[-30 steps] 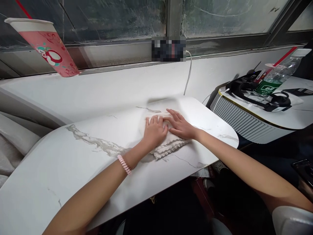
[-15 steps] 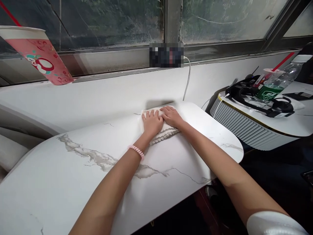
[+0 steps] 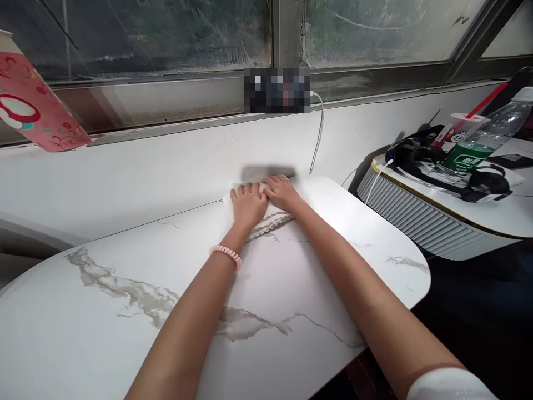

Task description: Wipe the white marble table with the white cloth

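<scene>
A folded white cloth [image 3: 272, 221] with a scalloped edge lies at the far edge of the white marble table [image 3: 125, 328], close to the wall. My left hand [image 3: 247, 203] lies flat on the cloth's left half, fingers together, a pink coil band on its wrist. My right hand [image 3: 282, 191] presses flat on the cloth's right half, touching the left hand. Both arms reach far forward. Most of the cloth is hidden under the hands.
A pink paper cup [image 3: 33, 111] stands on the window ledge at the left. A white cable [image 3: 318, 130] hangs down the wall behind the cloth. At the right, another table [image 3: 478, 214] carries a green-labelled bottle [image 3: 478, 144], a black strap and a cup.
Both hands slid the cloth away from me across the table, from its middle to the far edge by the wall. The view shifted slightly rightward.
</scene>
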Available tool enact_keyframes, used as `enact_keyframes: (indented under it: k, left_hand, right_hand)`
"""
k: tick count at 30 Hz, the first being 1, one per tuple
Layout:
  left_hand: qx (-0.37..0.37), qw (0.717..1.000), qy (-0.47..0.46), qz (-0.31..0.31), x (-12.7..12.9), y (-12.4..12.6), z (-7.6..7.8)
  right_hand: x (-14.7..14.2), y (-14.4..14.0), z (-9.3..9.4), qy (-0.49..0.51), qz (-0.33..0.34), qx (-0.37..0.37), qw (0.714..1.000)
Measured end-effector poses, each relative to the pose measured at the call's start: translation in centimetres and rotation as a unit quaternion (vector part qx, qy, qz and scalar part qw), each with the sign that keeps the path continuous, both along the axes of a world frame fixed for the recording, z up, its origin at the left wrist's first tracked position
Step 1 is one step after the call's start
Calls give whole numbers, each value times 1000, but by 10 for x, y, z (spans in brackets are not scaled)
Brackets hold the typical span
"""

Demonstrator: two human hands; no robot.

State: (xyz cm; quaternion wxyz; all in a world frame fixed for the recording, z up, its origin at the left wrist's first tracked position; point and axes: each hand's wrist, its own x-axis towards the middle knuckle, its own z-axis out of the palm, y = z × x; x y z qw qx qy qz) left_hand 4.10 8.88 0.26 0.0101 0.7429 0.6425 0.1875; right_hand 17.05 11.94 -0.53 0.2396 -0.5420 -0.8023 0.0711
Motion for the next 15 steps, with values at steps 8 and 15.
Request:
enact_keyframes:
  k: [8,15]
  left_hand:
    - [6,1000,9,3,-1,3,0]
    - [17,999,15,25,5,-14,0]
  right_hand:
    - [-2,6,-2,1,-9,23,1000]
    - [0,-7,-3,16,7,19,1000]
